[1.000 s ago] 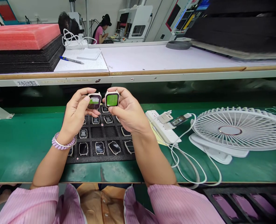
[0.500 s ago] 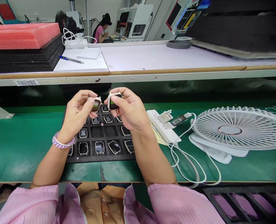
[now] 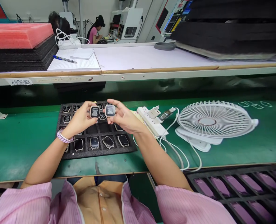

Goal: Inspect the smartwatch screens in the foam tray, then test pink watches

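Note:
My left hand (image 3: pixel 80 119) pinches a small square watch body (image 3: pixel 94 111), its dark labelled back facing me. My right hand (image 3: pixel 123 117) pinches a second watch body (image 3: pixel 110 110), back side up too. Both hands hover low over a black foam tray (image 3: pixel 69 154) on the green bench. The tray's pockets hold several more watch bodies, such as one in the front row (image 3: pixel 94 142). A purple coil bracelet (image 3: pixel 62 137) circles my left wrist.
A white power strip (image 3: pixel 149 123) with plugs and white cables lies right of the tray. A white fan (image 3: pixel 213 119) lies face up further right. A shelf above carries a notebook with a pen (image 3: pixel 64 59) and stacked foam (image 3: pixel 19 46). Two people sit far back.
Both watch bodies were turned from lit green screens to their backs. My hands moved down and forward, closer to the tray. My head shifted, so the scene sits lower and left.

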Demonstrator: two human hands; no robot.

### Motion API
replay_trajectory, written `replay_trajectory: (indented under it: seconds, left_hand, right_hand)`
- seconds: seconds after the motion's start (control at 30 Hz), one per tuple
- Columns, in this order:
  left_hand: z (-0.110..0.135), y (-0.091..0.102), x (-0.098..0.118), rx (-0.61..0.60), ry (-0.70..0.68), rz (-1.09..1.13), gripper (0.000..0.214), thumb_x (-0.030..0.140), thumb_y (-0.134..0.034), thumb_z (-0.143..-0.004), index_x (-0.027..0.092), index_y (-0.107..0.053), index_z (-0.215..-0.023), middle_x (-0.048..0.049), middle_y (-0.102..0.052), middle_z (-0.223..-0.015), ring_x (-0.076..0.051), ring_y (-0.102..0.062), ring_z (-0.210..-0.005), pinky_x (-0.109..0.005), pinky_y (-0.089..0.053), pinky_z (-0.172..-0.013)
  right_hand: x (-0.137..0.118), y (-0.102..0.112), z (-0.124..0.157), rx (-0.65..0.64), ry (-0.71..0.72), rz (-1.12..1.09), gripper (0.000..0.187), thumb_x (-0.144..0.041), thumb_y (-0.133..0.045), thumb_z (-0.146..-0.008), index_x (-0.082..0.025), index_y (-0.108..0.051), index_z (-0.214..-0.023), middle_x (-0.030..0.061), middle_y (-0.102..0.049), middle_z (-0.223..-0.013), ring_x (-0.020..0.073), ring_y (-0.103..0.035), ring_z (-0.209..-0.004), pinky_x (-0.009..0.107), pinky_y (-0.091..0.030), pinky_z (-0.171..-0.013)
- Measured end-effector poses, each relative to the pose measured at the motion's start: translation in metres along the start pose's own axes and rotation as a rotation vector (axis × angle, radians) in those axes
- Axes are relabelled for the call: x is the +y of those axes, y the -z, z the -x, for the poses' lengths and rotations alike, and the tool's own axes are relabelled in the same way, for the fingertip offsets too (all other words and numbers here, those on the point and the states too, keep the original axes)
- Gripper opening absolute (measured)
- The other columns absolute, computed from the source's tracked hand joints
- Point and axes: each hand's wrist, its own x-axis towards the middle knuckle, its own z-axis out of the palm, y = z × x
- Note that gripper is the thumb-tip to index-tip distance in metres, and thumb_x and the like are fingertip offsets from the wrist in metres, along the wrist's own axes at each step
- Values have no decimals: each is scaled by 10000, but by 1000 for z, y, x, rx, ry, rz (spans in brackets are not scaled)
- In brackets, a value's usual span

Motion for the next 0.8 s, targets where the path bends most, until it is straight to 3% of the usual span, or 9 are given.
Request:
replay_trajectory:
  seconds: [0.07,0.17,0.27,0.33,0.4,0.47,0.53,0.63,0.8]
  left_hand:
    - [7,-3,-16,-93,42,-291,401,198,-713,-766,198,-555,-1134,-45,-664,-1013,-191,-668,-764,-372,-588,-758]
    - [15,-9,-36,-177,83,-661,402,248,-757,-788,187,-639,-1167,-102,-631,-1154,-299,-633,-1052,-500,-535,-1003]
    - [19,-12,-44,-212,134,-767,461,333,-773,-820,171,-686,-1243,-134,-593,-1203,-363,-550,-1177,-554,-464,-1089]
    - [22,-9,-40,-238,144,-783,551,413,-786,-836,172,-680,-1320,-142,-588,-1219,-369,-538,-1171,-559,-458,-1087]
    - [30,0,-32,-239,122,-822,638,483,-786,-853,186,-644,-1400,-146,-585,-1259,-367,-532,-1185,-553,-454,-1091]
    - [45,13,-22,-193,89,-892,574,491,-741,-904,189,-651,-1385,-145,-595,-1264,-353,-547,-1186,-531,-459,-1088]
    - [66,29,-15,-130,97,-999,368,437,-666,-967,167,-722,-1210,-140,-631,-1186,-336,-593,-1133,-496,-488,-1043]
    - [102,48,-11,-155,265,-1238,327,402,-572,-1015,136,-735,-917,-141,-665,-978,-348,-657,-963,-480,-536,-890]
    - [142,50,-24,-179,374,-1340,403,441,-509,-1023,104,-719,-951,-181,-653,-986,-375,-670,-936,-483,-539,-849]
  right_hand:
    - [21,11,5,-67,-47,144,691,-188,-754,-720,-236,-468,-1348,4,-656,-1022,149,-656,-717,294,-560,-670]
    - [49,21,7,-98,-6,572,505,-216,-711,-791,-188,-580,-1278,38,-610,-1004,204,-650,-828,409,-590,-828]
    - [60,26,4,-125,88,938,469,-190,-745,-807,-172,-682,-1272,105,-558,-1177,286,-607,-1130,511,-493,-1091]
    - [59,31,2,-174,88,1011,548,-220,-790,-811,-163,-681,-1345,126,-523,-1250,318,-549,-1267,517,-422,-1177]
    - [52,40,4,-206,71,1011,637,-291,-815,-836,-168,-638,-1435,130,-520,-1285,316,-547,-1288,489,-431,-1174]
    - [42,52,9,-146,53,1032,536,-350,-759,-913,-176,-657,-1409,126,-563,-1260,297,-590,-1220,445,-493,-1096]
    - [33,64,16,-20,-11,1160,292,-347,-633,-1010,-161,-745,-1205,125,-635,-1140,288,-630,-1103,412,-522,-999]
    - [25,70,24,86,-198,1427,282,-333,-565,-1058,-150,-748,-947,136,-681,-1007,313,-646,-1030,398,-500,-930]
    - [24,46,26,-9,-303,1591,280,-344,-595,-1066,-121,-724,-1176,183,-643,-1159,345,-645,-1093,418,-489,-963]
